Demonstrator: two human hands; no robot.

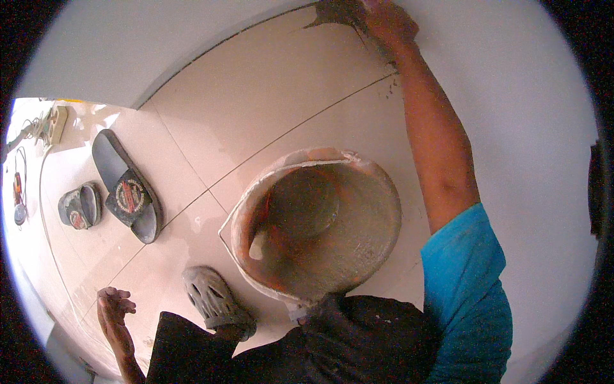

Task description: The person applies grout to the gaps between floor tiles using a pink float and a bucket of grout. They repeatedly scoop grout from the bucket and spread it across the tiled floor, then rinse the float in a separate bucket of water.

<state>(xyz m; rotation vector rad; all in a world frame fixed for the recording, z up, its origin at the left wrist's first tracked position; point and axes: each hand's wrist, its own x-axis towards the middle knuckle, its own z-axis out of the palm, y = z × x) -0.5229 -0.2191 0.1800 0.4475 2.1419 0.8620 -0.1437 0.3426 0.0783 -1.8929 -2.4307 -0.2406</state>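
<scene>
Right hand up at the top of the view, arm stretched out along the white wall, reaching to where the floor tiles meet the wall. Hand pressed into a dark patch of wet mortar at the tile edge. The hand is smeared grey and lies at the rim of the picture, so I cannot tell whether its fingers are clenched on a tool or flat on the mortar. Grey streaks run down the tile joint below the wrist.

Left hand low at lower left, held above the tiled floor, fingers loosely curled and released, grasping nothing. It sits just left of a grey clog worn on the person's foot.

Bucket in the middle of the floor, close in front of the person's knees, between the two arms. Inside coated with grey mortar, orange plastic showing through on the wall, a white lump at its lower left inside. Thin wire handle hangs down on its left side.

Blue sleeve on the right arm; dark trousers along the bottom edge.

Further left, well apart from the bucket: a black slide sandal lying flat, and a second sandal beside it. Beyond them, at the far left edge, cables and a power strip, small and blurred.
</scene>
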